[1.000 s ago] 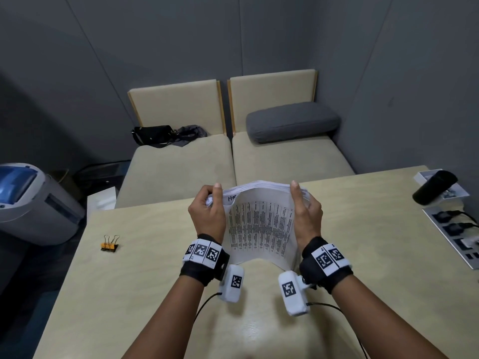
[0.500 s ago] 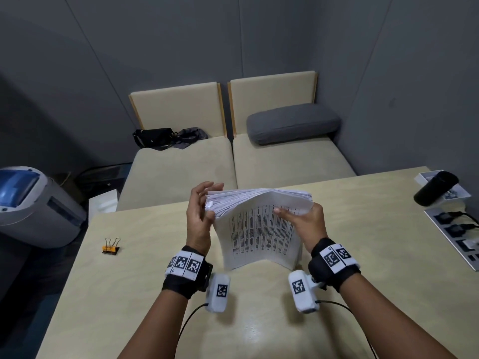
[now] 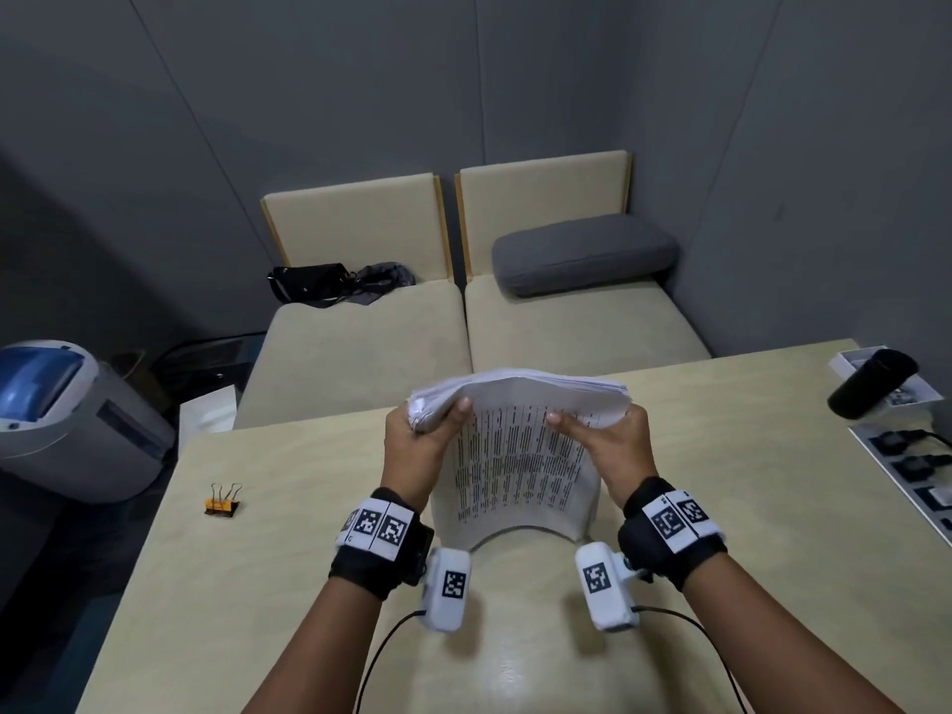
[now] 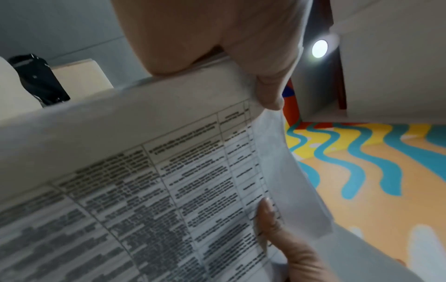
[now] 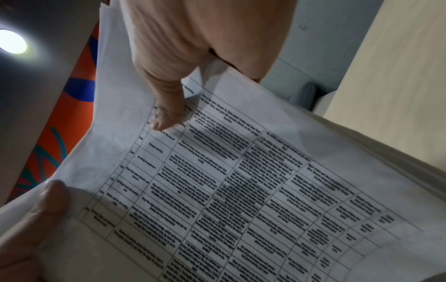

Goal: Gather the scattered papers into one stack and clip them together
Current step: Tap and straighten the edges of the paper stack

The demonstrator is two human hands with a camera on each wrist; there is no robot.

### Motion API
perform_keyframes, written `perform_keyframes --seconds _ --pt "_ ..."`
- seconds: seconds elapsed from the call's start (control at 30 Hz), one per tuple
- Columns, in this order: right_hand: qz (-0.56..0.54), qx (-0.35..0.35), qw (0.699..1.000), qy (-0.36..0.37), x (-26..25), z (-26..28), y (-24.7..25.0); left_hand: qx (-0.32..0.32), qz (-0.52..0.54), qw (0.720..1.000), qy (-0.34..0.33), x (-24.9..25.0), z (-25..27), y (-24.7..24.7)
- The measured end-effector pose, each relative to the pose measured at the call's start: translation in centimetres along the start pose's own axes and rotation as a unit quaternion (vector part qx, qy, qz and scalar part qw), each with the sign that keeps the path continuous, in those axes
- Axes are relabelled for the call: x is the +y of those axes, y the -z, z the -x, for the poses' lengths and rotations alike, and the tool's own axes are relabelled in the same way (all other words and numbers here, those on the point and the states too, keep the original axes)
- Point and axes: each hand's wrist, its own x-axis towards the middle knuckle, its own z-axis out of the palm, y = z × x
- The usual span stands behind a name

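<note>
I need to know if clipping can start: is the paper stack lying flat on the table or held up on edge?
On edge: both hands, left and right, grip the paper stack at its top, its bottom edge on the table.

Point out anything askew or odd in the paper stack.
The paper stack bows into an arch between the left hand and right hand. At the top left corner, sheet edges fan out unevenly, not yet squared.
</note>
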Motion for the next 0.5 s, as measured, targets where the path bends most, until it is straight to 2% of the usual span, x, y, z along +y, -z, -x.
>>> perform_keyframes --seconds 0.13,0.33,0.5 --pt "-0.004 0.002 1.0 0.018 -0.7 -0.1 0.2 -0.008 0.038 0.998 -0.049 0.3 0.4 0.0" --pt "-0.004 -0.055 0.998 0.003 1.0 1.2 0.6 0.042 0.019 0.999 -0.023 -2.3 2.0 0.4" --pt "-0.01 -0.025 0.999 0.038 0.5 1.0 -0.2 0.07 -0.014 0.996 -0.043 -2.2 1.8 -0.4"
